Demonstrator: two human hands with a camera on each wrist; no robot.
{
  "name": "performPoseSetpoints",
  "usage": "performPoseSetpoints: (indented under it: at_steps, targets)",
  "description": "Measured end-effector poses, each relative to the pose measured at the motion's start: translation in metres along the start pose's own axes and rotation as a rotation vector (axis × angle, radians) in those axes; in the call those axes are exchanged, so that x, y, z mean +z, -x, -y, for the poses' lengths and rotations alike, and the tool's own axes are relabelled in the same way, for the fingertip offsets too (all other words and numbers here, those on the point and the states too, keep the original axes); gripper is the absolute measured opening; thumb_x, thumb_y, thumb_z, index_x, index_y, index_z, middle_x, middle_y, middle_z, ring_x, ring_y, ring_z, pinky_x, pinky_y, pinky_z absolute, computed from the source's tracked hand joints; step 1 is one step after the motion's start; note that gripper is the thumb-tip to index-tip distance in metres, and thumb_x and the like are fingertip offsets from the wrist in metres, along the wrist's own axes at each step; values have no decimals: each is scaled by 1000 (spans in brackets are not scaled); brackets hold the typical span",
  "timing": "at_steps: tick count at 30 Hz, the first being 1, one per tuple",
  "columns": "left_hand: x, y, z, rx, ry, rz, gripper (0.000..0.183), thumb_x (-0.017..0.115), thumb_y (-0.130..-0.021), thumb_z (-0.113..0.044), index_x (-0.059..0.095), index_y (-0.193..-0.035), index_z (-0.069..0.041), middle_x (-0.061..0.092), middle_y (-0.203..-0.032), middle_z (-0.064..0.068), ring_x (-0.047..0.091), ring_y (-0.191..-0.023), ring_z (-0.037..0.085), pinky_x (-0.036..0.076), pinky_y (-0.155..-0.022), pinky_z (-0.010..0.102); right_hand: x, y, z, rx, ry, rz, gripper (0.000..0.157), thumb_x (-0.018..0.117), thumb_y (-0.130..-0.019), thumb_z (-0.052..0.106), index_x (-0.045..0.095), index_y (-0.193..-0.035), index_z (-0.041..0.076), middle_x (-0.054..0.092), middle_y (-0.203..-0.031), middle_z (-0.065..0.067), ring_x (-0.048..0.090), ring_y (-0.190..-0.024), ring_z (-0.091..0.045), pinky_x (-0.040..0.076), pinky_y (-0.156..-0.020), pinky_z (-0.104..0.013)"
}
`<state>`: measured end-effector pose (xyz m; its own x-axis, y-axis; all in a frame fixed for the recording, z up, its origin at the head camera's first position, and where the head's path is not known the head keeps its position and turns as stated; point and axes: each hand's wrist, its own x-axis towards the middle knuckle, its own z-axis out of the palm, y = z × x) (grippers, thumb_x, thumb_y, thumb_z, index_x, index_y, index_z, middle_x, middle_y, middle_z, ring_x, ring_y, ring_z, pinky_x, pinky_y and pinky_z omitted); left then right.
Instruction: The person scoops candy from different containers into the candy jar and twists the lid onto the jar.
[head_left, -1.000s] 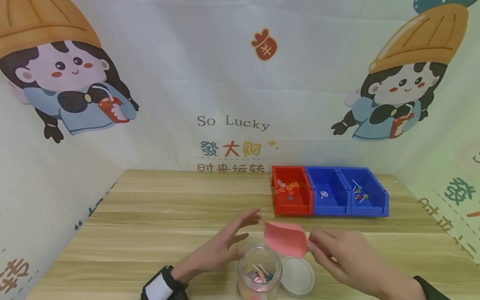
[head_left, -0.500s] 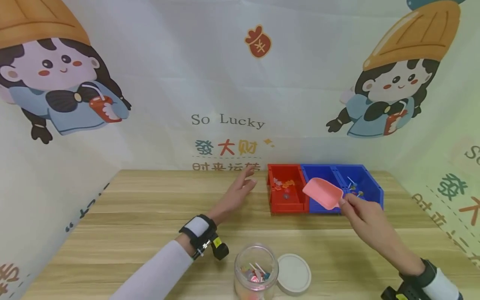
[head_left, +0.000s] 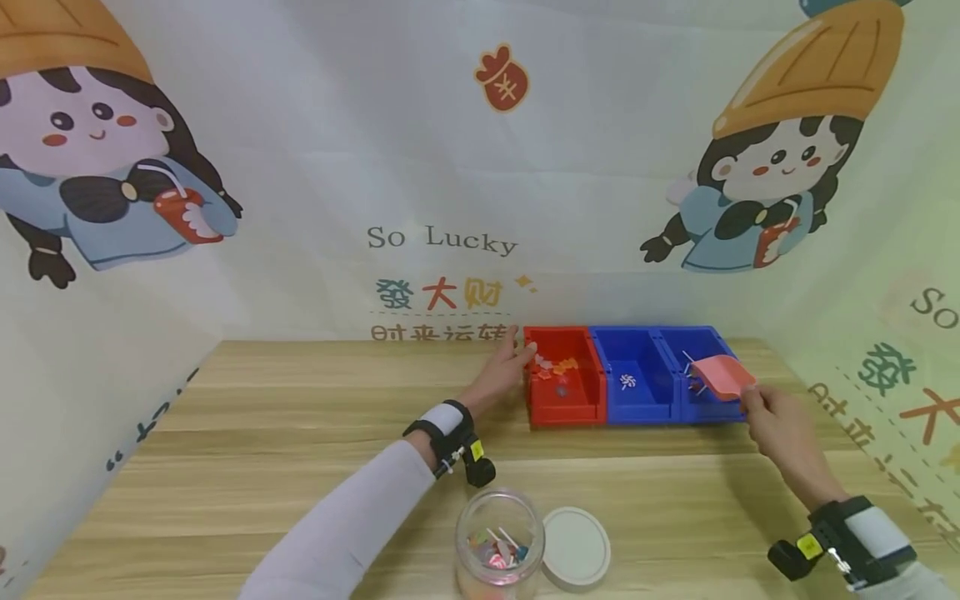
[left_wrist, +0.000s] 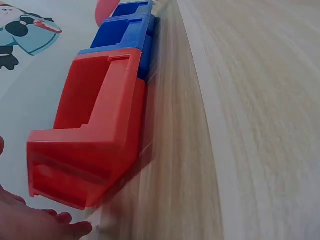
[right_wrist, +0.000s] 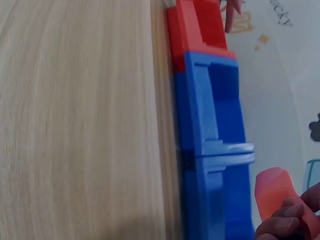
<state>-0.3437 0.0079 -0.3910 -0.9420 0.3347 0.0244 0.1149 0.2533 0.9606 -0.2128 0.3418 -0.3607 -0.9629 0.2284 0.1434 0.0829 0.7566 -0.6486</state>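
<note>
My right hand [head_left: 780, 433] grips a pink scoop [head_left: 722, 377] by its handle, over the right-hand blue bin [head_left: 701, 412]. In the right wrist view, curled fingers hold the same scoop [right_wrist: 274, 190]. My left hand [head_left: 497, 379] is at the left side of the red bin [head_left: 567, 414], fingers extended. The left wrist view has its fingers [left_wrist: 37, 222] beside the red bin [left_wrist: 107, 115]; contact is hard to tell. Orange and pink candies [head_left: 555, 367] lie in the red bin. The middle blue bin [head_left: 641, 412] holds a white swirl candy [head_left: 627, 381]. Lollipops [head_left: 692, 379] show partly behind the scoop.
A clear jar [head_left: 498, 533] with lollipops and wrapped sweets inside stands uncovered at the front. Its white round lid [head_left: 576, 547] lies just right of it. A printed cloth [head_left: 442, 183] hangs behind the wooden table [head_left: 300, 417].
Both hands have gone from around the jar to the bins at the back. The right hand carried the scoop forward and right. The left hand reached the red bin's side.
</note>
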Motion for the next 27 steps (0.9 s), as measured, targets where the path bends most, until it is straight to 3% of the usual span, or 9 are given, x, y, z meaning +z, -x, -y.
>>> performPoseSetpoints:
  at_steps: [4, 11, 18, 23, 27]
  targets:
    - [8, -5, 3, -28, 9, -23, 71, 41, -102, -33, 2, -154, -4, 13, -160, 18, 15, -148, 30, 13, -121, 45, 8, -9, -8, 21, 8, 10, 47, 26, -102, 30, 55, -86, -4, 46, -62, 0, 45, -54, -12, 39, -46, -28]
    - [17, -12, 12, -10, 30, 10, 64, 40, -103, -30, 6, -155, -13, 38, -148, 14, 41, -133, 29, 25, -117, 47, 20, -24, -13, 59, 24, 38, 45, 27, -102, 29, 53, -80, -1, 45, -65, -3, 44, -57, -17, 36, -48, -29]
    - [20, -12, 14, 16, -15, 21, 60, 40, -103, -30, 12, -153, -14, 40, -146, 15, 42, -131, 30, 26, -116, 47, 25, -29, -19, 123, 7, 63, 46, 29, -101, 28, 50, -68, 5, 42, -59, 1, 42, -54, -16, 32, -48, -29]
    - [20, -11, 15, 24, -27, 20, 58, 40, -103, -31, 14, -152, -15, 40, -147, 14, 41, -132, 29, 26, -117, 46, 24, -32, -19, 224, -78, 102, 50, 31, -100, 32, 57, -74, -1, 42, -50, 5, 42, -45, -13, 35, -42, -28]
    - [19, -12, 16, 15, -28, 25, 58, 41, -103, -32, 15, -152, -16, 40, -147, 13, 41, -133, 29, 26, -117, 46, 24, -32, -18, 257, -82, 130, 52, 35, -99, 36, 61, -79, -4, 43, -51, 5, 43, -47, -12, 35, -43, -28]
